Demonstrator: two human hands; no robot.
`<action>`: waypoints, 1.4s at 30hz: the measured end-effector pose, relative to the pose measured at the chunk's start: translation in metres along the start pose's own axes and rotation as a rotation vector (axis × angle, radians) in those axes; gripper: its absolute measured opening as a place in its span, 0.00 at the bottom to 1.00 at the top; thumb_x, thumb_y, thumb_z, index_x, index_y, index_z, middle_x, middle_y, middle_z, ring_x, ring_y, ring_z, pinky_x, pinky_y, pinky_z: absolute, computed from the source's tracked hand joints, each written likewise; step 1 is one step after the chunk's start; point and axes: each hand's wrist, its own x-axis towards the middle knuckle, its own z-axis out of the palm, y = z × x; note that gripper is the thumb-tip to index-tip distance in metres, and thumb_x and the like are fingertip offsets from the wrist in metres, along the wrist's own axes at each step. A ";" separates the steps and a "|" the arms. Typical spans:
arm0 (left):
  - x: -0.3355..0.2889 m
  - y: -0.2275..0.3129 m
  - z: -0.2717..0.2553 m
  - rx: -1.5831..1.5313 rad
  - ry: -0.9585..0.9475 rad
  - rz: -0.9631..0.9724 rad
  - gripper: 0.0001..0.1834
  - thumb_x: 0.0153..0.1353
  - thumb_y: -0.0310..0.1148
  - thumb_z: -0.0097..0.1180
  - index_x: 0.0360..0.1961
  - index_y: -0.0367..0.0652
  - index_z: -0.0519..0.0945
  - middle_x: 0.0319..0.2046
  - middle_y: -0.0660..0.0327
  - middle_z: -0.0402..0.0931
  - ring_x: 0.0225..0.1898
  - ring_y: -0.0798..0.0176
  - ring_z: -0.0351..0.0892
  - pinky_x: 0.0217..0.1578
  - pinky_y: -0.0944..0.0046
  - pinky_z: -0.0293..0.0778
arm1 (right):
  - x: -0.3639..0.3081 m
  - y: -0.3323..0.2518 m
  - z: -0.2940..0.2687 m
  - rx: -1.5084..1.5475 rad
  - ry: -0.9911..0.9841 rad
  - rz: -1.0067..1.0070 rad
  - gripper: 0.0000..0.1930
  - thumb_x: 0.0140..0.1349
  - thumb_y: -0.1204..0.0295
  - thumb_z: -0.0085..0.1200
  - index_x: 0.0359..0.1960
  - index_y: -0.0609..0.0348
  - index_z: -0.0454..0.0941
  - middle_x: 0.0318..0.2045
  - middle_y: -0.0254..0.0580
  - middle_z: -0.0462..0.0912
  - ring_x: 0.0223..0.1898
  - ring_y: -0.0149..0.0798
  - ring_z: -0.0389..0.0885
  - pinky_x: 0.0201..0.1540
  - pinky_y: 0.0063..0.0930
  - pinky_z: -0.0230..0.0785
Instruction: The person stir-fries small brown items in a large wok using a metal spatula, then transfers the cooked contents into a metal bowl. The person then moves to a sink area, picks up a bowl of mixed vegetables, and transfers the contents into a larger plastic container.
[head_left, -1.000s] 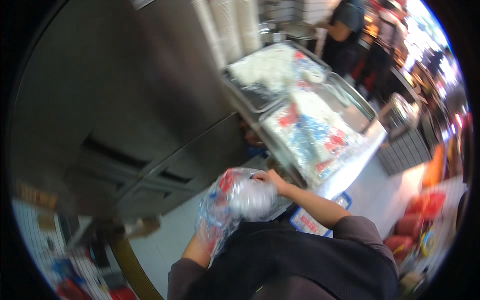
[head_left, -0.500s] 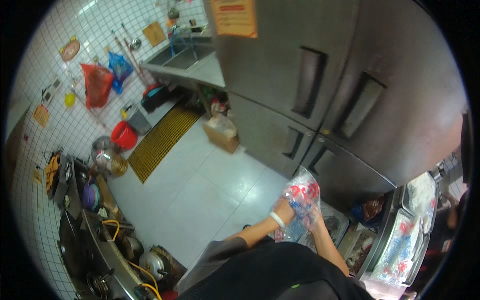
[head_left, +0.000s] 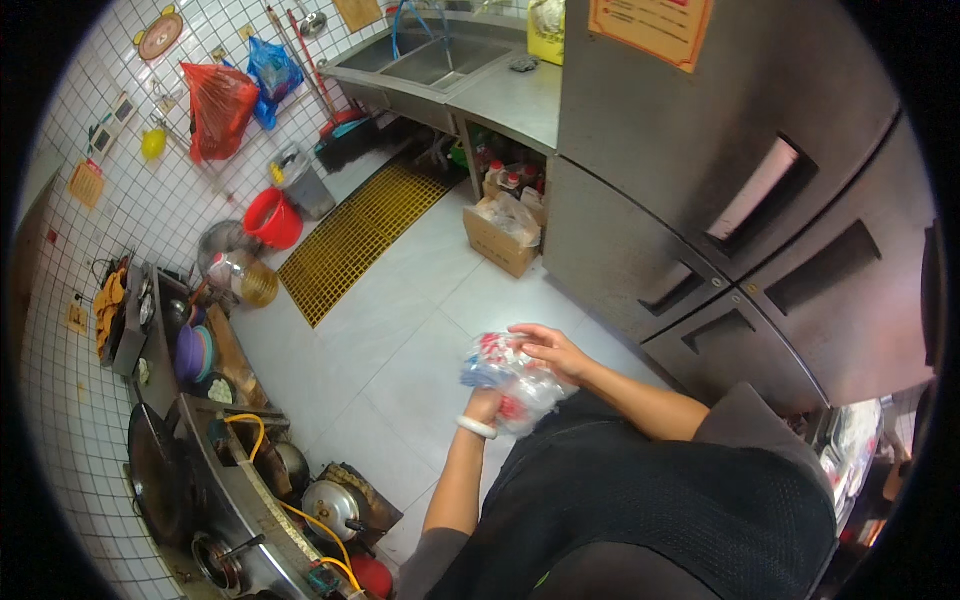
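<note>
One crumpled plastic bag [head_left: 520, 384], two hands, above the floor [head_left: 415, 320]
The left hand [head_left: 484, 405] is at the bag's lower side, its grip partly hidden, so I cannot tell how firmly it pinches; the right hand [head_left: 553, 353] has its grip loosely spread on top. Slick film could slip and drop. Counted left to right: one red bucket [head_left: 272, 220], one yellow floor grate [head_left: 365, 240].

A white-tiled wall [head_left: 60, 325] flanks a pale tiled floor [head_left: 400, 345] at left, a yellow floor grate [head_left: 362, 235] lying before a far steel double sink [head_left: 440, 65]; tall steel cabinets [head_left: 640, 125] line the right.
</note>
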 end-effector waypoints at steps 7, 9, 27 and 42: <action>0.072 0.057 -0.103 -0.379 0.471 0.152 0.15 0.58 0.32 0.48 0.45 0.38 0.70 0.38 0.59 0.73 0.37 0.66 0.74 0.36 0.67 0.73 | 0.158 -0.028 0.010 -0.269 -0.536 -0.019 0.37 0.56 0.53 0.49 0.65 0.42 0.44 0.64 0.45 0.46 0.61 0.47 0.53 0.58 0.42 0.54; 0.096 0.074 -0.135 0.155 0.362 0.259 0.14 0.60 0.33 0.44 0.44 0.37 0.70 0.39 0.59 0.73 0.39 0.65 0.74 0.40 0.65 0.72 | 0.202 -0.037 0.020 -0.291 -0.510 0.020 0.38 0.57 0.50 0.47 0.65 0.42 0.41 0.64 0.46 0.44 0.63 0.47 0.49 0.60 0.42 0.51; 0.341 0.168 -0.349 0.356 1.220 0.496 0.14 0.55 0.28 0.49 0.44 0.38 0.68 0.33 0.61 0.72 0.33 0.65 0.72 0.36 0.66 0.71 | 0.623 -0.007 0.148 -0.430 -0.354 0.126 0.07 0.56 0.72 0.53 0.24 0.61 0.74 0.19 0.33 0.74 0.22 0.27 0.69 0.26 0.21 0.64; 0.437 0.438 -0.562 0.524 1.056 0.048 0.25 0.40 0.31 0.61 0.42 0.37 0.70 0.37 0.53 0.74 0.38 0.54 0.75 0.40 0.60 0.71 | 0.915 -0.084 0.261 -0.016 -0.740 0.730 0.21 0.59 0.69 0.47 0.55 0.50 0.60 0.45 0.42 0.72 0.45 0.39 0.74 0.45 0.39 0.71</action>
